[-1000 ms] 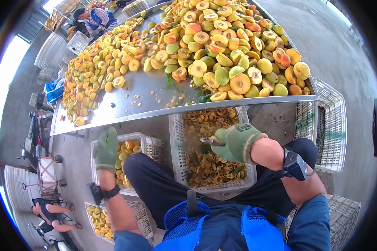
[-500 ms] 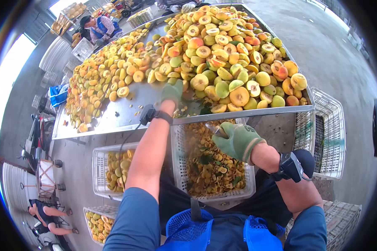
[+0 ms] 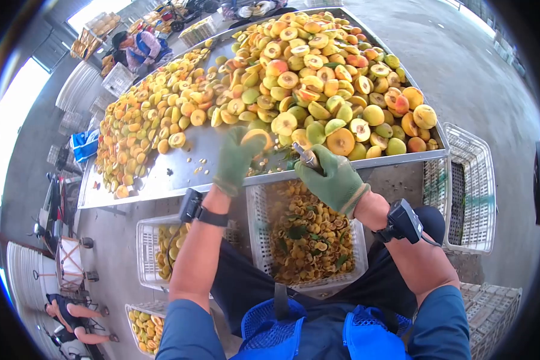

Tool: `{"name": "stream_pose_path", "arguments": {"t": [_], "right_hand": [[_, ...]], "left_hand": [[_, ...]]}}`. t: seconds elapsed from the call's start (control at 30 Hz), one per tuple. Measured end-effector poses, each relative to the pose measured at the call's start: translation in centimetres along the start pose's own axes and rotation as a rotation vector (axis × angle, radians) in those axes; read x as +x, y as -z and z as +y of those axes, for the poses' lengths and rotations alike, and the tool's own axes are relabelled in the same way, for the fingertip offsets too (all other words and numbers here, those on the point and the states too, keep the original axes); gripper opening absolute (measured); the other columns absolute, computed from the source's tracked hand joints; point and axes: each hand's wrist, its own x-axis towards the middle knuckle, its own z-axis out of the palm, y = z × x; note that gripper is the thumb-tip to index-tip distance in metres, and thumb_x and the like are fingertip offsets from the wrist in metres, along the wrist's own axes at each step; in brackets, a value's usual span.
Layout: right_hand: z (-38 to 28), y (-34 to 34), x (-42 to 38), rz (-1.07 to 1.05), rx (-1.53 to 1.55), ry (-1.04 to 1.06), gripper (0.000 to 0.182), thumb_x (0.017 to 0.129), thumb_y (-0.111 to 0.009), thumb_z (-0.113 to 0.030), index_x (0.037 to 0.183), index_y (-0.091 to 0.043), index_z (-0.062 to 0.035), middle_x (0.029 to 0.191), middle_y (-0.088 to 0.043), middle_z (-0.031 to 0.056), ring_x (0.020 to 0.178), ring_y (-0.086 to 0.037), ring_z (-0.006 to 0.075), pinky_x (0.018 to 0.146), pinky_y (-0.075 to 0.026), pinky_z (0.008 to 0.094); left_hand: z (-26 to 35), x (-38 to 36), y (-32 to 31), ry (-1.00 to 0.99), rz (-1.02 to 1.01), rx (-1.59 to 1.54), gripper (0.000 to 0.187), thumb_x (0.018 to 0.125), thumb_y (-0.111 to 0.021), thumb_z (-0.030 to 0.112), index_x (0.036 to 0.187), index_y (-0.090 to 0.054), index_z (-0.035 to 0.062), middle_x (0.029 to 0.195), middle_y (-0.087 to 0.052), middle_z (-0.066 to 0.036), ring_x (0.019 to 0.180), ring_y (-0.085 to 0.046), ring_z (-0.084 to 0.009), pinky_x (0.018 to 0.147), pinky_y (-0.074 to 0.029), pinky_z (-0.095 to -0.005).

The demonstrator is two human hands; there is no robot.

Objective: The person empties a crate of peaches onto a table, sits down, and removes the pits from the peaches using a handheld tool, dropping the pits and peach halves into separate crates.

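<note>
My left hand (image 3: pixel 237 157), in a green glove, is over the near edge of the metal table (image 3: pixel 144 191). It is pressed round a halved yellow fruit (image 3: pixel 257 141), somewhat blurred by motion. My right hand (image 3: pixel 330 180), gloved too, is closed on a small metal-tipped tool (image 3: pixel 306 155) that points up and left toward the fruit. The two hands are apart. Beyond them, a large heap of halved peaches or apricots (image 3: pixel 318 78) covers much of the tabletop. Small pits and leaves lie on the metal near my left hand.
Below the table edge stands a white crate (image 3: pixel 258 240) of pits and scraps. Left of it are crates of fruit (image 3: pixel 143 255) (image 3: pixel 135 324). Stacked crates (image 3: pixel 474 204) stand right. A person (image 3: pixel 144 48) works at the far left side; another person (image 3: pixel 78 318) sits lower left.
My left hand has moved left and slightly toward me, now with a fruit half. My right hand has risen from over the scrap crate to the table edge, bringing the tool near the fruit.
</note>
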Motion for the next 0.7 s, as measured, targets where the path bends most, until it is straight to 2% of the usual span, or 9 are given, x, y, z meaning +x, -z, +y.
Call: {"name": "stream_pose_path", "arguments": {"t": [0.03,0.1,0.13,0.2,0.27,0.3,0.4,0.5,0.7], "right_hand": [[-0.1,-0.4,0.1,-0.003,0.057,0.028,0.02,0.093,-0.069,-0.019,0.095,-0.06,-0.0019,0.069,-0.061,0.0121,0.063,-0.061,0.022,0.062,-0.05,0.0374],[-0.4,-1.4,0.2,-0.018,0.035,0.084,0.025,0.094,-0.068,-0.026,0.095,-0.058,-0.0022,0.078,-0.065,0.0193,0.075,-0.065,0.0368,0.067,-0.051,0.0443],[-0.5,-1.8,0.2,-0.021,0.019,0.107,0.028,0.094,-0.067,-0.029,0.095,-0.058,-0.0024,0.083,-0.068,0.0229,0.081,-0.067,0.0442,0.069,-0.051,0.0478],[-0.8,-2.2,0.2,-0.065,-0.047,0.073,0.028,0.094,-0.067,-0.03,0.095,-0.058,-0.0035,0.08,-0.068,0.0213,0.077,-0.067,0.044,0.067,-0.051,0.0497],[-0.7,-2.6,0.3,-0.104,-0.158,0.063,0.027,0.095,-0.067,-0.03,0.094,-0.058,-0.0043,0.079,-0.068,0.021,0.076,-0.067,0.044,0.066,-0.051,0.0509],[-1.3,-2.2,0.3,-0.112,-0.216,0.095,0.025,0.095,-0.067,-0.029,0.094,-0.059,-0.0054,0.08,-0.068,0.0215,0.077,-0.068,0.0436,0.067,-0.052,0.0516],[-1.2,-2.6,0.1,-0.051,-0.311,0.141,0.024,0.094,-0.066,-0.028,0.092,-0.058,-0.0052,0.08,-0.068,0.0216,0.077,-0.068,0.0431,0.067,-0.053,0.0512],[-1.1,-2.7,0.1,-0.084,-0.362,0.146,0.023,0.093,-0.066,-0.027,0.093,-0.059,-0.0047,0.08,-0.069,0.0213,0.078,-0.069,0.0426,0.068,-0.054,0.051],[-0.9,-3.0,-0.2,-0.083,-0.406,0.198,0.025,0.091,-0.067,-0.028,0.094,-0.06,-0.0037,0.082,-0.069,0.0219,0.079,-0.069,0.0422,0.069,-0.054,0.0512]], "left_hand": [[0.0,-1.5,0.0,0.014,-0.101,-0.179,0.039,0.093,-0.068,0.025,0.122,-0.058,0.0005,0.1,-0.072,-0.009,0.091,-0.068,-0.0171,0.079,-0.058,-0.0285],[-2.8,-2.1,-0.8,-0.607,0.066,0.284,0.039,0.098,-0.064,0.029,0.125,-0.059,0.0014,0.104,-0.071,-0.01,0.095,-0.069,-0.0174,0.081,-0.059,-0.0304],[-4.2,-2.2,-1.5,-0.496,0.021,0.108,0.038,0.1,-0.061,0.03,0.126,-0.058,0.0015,0.109,-0.069,-0.012,0.099,-0.068,-0.0196,0.083,-0.06,-0.0337],[-4.7,-3.1,-3.5,-0.271,-0.01,-0.27,0.038,0.105,-0.054,0.033,0.127,-0.056,0.0017,0.117,-0.065,-0.015,0.106,-0.067,-0.024,0.085,-0.06,-0.0405],[-2.8,-4.8,-4.0,0.09,-0.188,-0.914,0.048,0.109,-0.045,0.044,0.129,-0.056,0.0022,0.119,-0.066,-0.014,0.108,-0.066,-0.0241,0.086,-0.06,-0.0409],[-3.4,-4.5,-4.3,0.115,-0.074,-0.858,0.063,0.108,-0.037,0.058,0.13,-0.057,0.0023,0.118,-0.066,-0.012,0.106,-0.068,-0.0228,0.084,-0.061,-0.0389],[-2.9,-5.0,-4.2,0.09,-0.104,-0.697,0.059,0.108,-0.04,0.055,0.128,-0.059,0.0032,0.115,-0.068,-0.01,0.099,-0.069,-0.0203,0.081,-0.061,-0.0345],[-3.4,-5.0,-3.8,0.105,-0.06,-0.615,0.056,0.109,-0.041,0.052,0.123,-0.062,0.003,0.111,-0.069,-0.008,0.093,-0.07,-0.0171,0.076,-0.06,-0.0313],[-4.5,-4.6,-3.0,-0.106,-0.153,-0.377,0.047,0.11,-0.044,0.041,0.119,-0.064,-0.0011,0.097,-0.072,-0.009,0.085,-0.07,-0.0147,0.072,-0.057,-0.0275]]}}
